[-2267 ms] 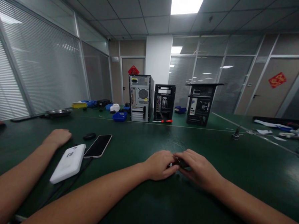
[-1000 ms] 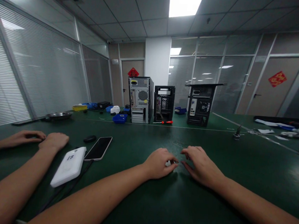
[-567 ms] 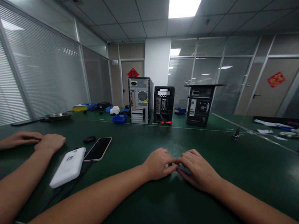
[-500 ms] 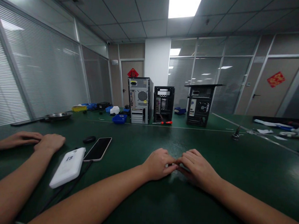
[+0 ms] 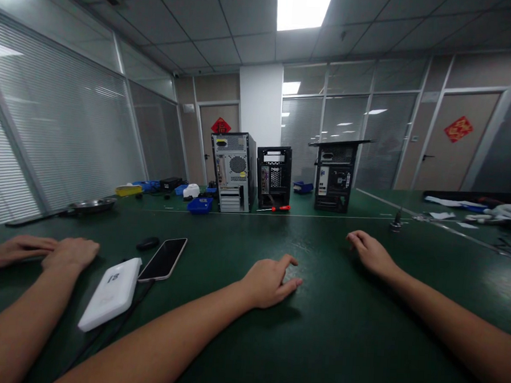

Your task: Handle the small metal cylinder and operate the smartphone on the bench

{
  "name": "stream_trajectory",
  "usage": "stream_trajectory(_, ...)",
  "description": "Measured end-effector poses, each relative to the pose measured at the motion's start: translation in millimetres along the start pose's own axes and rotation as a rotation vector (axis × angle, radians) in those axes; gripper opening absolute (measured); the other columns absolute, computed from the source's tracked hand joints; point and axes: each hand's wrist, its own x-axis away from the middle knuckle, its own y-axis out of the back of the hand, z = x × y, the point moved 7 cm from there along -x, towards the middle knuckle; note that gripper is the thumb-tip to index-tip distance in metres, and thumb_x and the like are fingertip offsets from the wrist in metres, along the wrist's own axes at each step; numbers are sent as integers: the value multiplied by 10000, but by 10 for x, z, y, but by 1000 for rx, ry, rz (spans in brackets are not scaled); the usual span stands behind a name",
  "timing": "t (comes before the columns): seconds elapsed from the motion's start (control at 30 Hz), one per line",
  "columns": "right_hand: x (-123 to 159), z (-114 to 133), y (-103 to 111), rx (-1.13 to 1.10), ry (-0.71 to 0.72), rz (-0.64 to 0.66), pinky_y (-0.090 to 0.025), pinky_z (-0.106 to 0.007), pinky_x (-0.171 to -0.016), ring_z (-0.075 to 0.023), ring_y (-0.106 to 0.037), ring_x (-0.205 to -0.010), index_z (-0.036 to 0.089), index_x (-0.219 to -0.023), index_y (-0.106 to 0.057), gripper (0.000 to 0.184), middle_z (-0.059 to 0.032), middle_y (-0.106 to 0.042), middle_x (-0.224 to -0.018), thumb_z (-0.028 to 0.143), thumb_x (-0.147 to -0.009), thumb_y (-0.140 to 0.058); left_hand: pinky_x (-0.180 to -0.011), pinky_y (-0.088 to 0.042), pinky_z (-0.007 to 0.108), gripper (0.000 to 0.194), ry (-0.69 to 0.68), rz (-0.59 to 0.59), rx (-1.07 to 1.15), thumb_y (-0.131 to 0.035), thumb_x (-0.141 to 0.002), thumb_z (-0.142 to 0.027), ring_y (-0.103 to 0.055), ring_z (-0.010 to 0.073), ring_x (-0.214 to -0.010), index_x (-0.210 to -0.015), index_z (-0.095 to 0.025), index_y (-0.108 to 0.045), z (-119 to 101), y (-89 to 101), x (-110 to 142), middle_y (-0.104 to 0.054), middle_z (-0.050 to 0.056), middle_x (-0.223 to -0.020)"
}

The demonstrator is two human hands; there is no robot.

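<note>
Smartphone point(image 5: 164, 259) first: glossy black screen, rounded corners, pale edge, flat on the smooth green worktop point(image 5: 325, 338) just right of a chunky white plastic slab point(image 5: 111, 293), thin dark cable point(image 5: 144, 293) by its lower end. Next over, well apart from it, the left hand point(image 5: 270, 282) has a loose grip, thumb and forefinger spread apart. Past that, a red-handled screwdriver point(image 5: 282, 208) lies in front of a boxy black case point(image 5: 275, 176) full of mesh holes. Then the right hand point(image 5: 371, 253): fingers curled in, but honestly can't tell if that grip's clamped on anything. Nearest thing to it is a small upright metal stub point(image 5: 395, 226), kinda knobby with a thin tip.
</note>
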Motion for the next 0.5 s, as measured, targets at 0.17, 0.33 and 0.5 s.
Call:
stream_trajectory(0.17, -158, -523, 246, 30, -126, -77, -456, -352, -690, -233, -636, -753, 177, -946, -614, 314, -95, -697, -825, 405, -917, -400, -605, -388, 279, 448, -5, 14, -5, -402, -976, -541, -616, 198, -689, -1277, -218, -476, 14, -33, -17, -645, -8, -722)
stream_trajectory(0.33, -188, -590, 271, 12, -123, -56, -470, -355, -695, -229, -640, -729, 166, -897, -668, 307, -95, -717, -831, 416, -881, -490, -618, -404, 285, 441, -4, 26, -16, -393, -978, -548, -626, 201, -699, -1259, -221, -486, 11, -47, -12, -650, -3, -732)
stream_trajectory(0.5, -148, -420, 565, -9, -61, -182, -457, -363, -813, -251, -648, -950, 146, -1093, -679, 434, -149, -708, -1085, 501, -869, -568, -616, -410, 286, 442, -8, 14, -26, -399, -973, -557, -624, 203, -691, -1249, -228, -503, 15, -42, -9, -647, 4, -737)
